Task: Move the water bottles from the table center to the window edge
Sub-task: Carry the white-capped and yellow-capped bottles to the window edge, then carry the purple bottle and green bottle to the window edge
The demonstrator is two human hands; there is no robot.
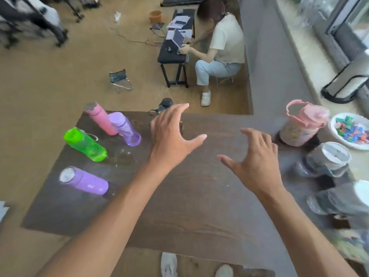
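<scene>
Both my hands hover over the middle of the dark wooden table (189, 206), fingers spread, holding nothing. My left hand (171, 136) is right of four upright bottles on the table's left side: a pink bottle (100, 119), a pale purple clear bottle (124, 129), a green bottle (85, 145) and a purple bottle (84, 180). My right hand (253, 158) is left of a big pink jug with a handle (303, 124) and two grey bottles (327, 158) (343, 198) by the window side.
A white bowl of coloured pieces (351, 129) sits on the pale window ledge (311, 62) at right. Beyond the table a seated person (221, 48) works at a black bench (175, 52). A small folding stool (119, 78) stands on the floor.
</scene>
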